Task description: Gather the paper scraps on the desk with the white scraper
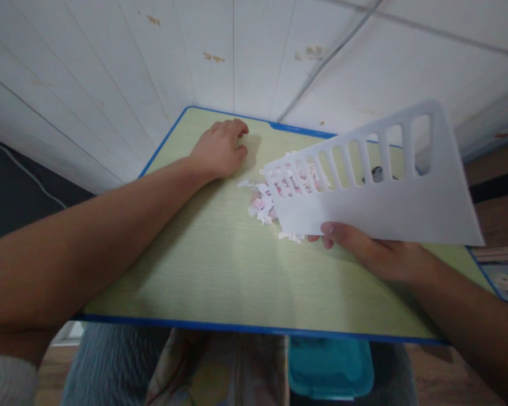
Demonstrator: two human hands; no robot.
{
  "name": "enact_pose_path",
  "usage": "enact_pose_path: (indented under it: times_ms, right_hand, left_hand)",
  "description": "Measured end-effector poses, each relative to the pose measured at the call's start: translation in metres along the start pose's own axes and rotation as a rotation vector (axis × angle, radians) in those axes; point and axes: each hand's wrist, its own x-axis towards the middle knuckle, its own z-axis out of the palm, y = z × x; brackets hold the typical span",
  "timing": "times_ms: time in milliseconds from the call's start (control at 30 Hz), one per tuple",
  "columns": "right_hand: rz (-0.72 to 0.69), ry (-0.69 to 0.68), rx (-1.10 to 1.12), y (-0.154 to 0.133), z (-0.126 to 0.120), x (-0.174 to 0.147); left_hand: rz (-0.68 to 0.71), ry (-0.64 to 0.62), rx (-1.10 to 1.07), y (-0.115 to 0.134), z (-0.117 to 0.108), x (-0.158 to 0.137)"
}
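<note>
My right hand [375, 251] grips the lower edge of a white slotted panel [389, 211], thumb on the near face and the other fingers behind it. The panel is tilted above the table, with a row of slots that grow taller toward the right. Small torn paper scraps [263, 204], white and pinkish, lie in a pile under and left of the panel; more show through its slots. To the left of the pile, my left hand [220, 149] rests on the tabletop with nothing in it, its fingers loosely bent and the thumb apart.
The pale green table [220, 282] has a blue rim and stands against a white panelled wall [254, 62]. A dark object [377, 175] is partly visible through the panel's slots. Below the front edge is a teal container [330, 366]. A grey cable [330, 53] runs along the wall.
</note>
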Motion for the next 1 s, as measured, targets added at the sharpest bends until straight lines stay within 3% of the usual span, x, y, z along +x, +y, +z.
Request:
enact_pose_path:
  times_ms: [300,667,1000]
  right_hand:
    - [0.016,0.037,-0.025,-0.010,-0.001,0.001]
    - [-0.079,-0.138,-0.046,-0.013,-0.008,-0.006]
    - [-0.139,-0.205,0.042,-0.024,-0.025,-0.004]
  left_hand:
    - [0.070,0.030,0.052,-0.008,0.006,0.005]
    - [0.053,-0.029,0.106,-0.002,0.001,0.007]
    - [0.052,-0.018,0.109,-0.004,0.000,0.009]
